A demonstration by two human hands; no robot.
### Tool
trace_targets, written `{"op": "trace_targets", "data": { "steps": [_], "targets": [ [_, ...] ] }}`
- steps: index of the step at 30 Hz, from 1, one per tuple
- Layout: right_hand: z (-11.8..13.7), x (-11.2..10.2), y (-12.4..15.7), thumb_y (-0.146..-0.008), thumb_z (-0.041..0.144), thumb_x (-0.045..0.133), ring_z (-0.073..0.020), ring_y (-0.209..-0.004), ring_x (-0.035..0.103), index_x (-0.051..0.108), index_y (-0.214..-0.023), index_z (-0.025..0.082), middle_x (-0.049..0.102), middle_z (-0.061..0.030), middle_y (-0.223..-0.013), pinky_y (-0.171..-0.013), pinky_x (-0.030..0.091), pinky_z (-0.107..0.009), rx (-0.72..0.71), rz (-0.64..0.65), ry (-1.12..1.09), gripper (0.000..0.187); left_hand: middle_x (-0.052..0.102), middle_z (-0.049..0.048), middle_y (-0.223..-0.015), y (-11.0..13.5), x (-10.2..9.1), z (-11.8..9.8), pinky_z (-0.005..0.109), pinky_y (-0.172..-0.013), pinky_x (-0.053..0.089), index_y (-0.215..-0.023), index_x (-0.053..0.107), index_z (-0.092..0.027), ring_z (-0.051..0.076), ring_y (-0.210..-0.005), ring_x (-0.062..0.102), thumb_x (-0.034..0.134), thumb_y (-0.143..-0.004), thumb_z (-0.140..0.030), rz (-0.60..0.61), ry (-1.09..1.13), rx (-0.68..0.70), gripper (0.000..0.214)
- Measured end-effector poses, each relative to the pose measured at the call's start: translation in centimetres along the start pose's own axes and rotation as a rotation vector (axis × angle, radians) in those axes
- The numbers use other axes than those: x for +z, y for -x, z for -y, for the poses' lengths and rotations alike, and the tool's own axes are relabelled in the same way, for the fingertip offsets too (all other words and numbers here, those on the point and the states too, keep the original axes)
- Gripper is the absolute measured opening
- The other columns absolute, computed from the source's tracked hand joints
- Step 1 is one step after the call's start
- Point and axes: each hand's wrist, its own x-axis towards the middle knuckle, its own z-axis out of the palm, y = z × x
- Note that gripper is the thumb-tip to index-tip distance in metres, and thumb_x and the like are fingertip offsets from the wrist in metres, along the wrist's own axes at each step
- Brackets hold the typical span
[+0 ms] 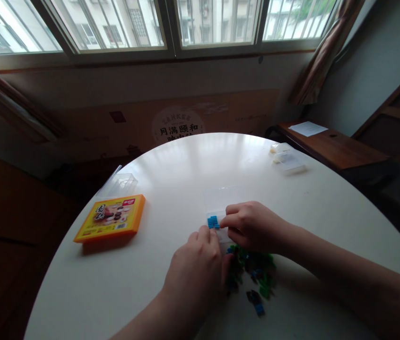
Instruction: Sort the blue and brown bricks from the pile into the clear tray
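Observation:
Small blue building blocks (213,222) sit packed together in a shallow clear plastic box (223,235) near the middle of the table. My right hand (247,224) reaches in from the right, fingers bent and drawn together, its fingertips against the right side of the blue blocks. From the front, my left hand (198,257) curls over the box's near left side. Its fingertips meet the lower edge of the blocks, and whatever lies under them is hidden. A loose heap of green, blue and dark blocks (265,271) lies just below my right hand.
A yellow-orange game box (111,217) lies at left, with a clear plastic container (117,184) behind it. More clear boxes (288,160) with pale contents stand at the far right of the round white table (157,293). A wooden desk (345,146) holds paper beyond.

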Motion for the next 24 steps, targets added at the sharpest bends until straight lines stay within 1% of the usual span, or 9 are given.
{"op": "trace_targets", "data": {
  "steps": [3, 8, 13, 20, 24],
  "targets": [
    [-0.06, -0.01, -0.01, -0.08, 0.015, 0.053, -0.0098, -0.057, 0.043, 0.065, -0.072, 0.018, 0.058, 0.0005, -0.072, -0.055, 0.03, -0.025, 0.01, 0.014, 0.016, 0.015, 0.06, 0.0108, -0.097, 0.06, 0.21, -0.15, 0.036, -0.068, 0.055, -0.108, 0.063, -0.014, 0.025, -0.084, 0.06, 0.046, -0.095, -0.034, -0.033, -0.017, -0.008, 0.029],
    [-0.04, -0.07, 0.04, -0.081, 0.017, 0.053, -0.0094, -0.056, 0.042, 0.063, -0.069, 0.018, 0.057, 0.001, -0.071, -0.054, 0.028, -0.025, 0.013, 0.014, 0.019, 0.016, 0.059, 0.0111, -0.097, 0.08, 0.3, -0.16, 0.038, -0.069, 0.056, -0.109, 0.062, -0.013, 0.026, -0.086, 0.06, 0.046, -0.095, -0.034, -0.036, -0.017, -0.003, 0.03],
    [0.01, -0.14, 0.0, -0.081, 0.018, 0.053, -0.0091, -0.055, 0.041, 0.064, -0.069, 0.019, 0.057, 0.0014, -0.07, -0.054, 0.027, -0.025, 0.011, 0.007, 0.006, 0.015, 0.059, 0.0114, -0.098, 0.1, 0.33, -0.17, 0.039, -0.073, 0.056, -0.111, 0.063, -0.012, 0.026, -0.088, 0.059, 0.047, -0.095, -0.034, -0.038, -0.011, 0.002, 0.032],
    [0.02, -0.23, -0.1, -0.08, 0.018, 0.054, -0.0093, -0.055, 0.041, 0.065, -0.069, 0.019, 0.058, 0.0016, -0.07, -0.054, 0.027, -0.025, 0.019, 0.009, 0.004, 0.015, 0.059, 0.0128, -0.1, 0.18, 0.23, -0.43, 0.04, -0.074, 0.056, -0.114, 0.062, -0.011, 0.027, -0.09, 0.058, 0.045, -0.096, -0.035, -0.012, -0.043, 0.016, 0.035],
    [0.0, -0.26, -0.12, -0.08, 0.018, 0.054, -0.0091, -0.055, 0.042, 0.065, -0.069, 0.019, 0.057, 0.0018, -0.069, -0.054, 0.028, -0.025, 0.016, 0.013, -0.002, 0.015, 0.059, 0.0126, -0.1, 0.22, 0.18, -0.35, 0.041, -0.076, 0.056, -0.118, 0.061, -0.011, 0.027, -0.092, 0.058, 0.046, -0.095, -0.039, -0.031, -0.023, 0.013, 0.039]
  ]
}}
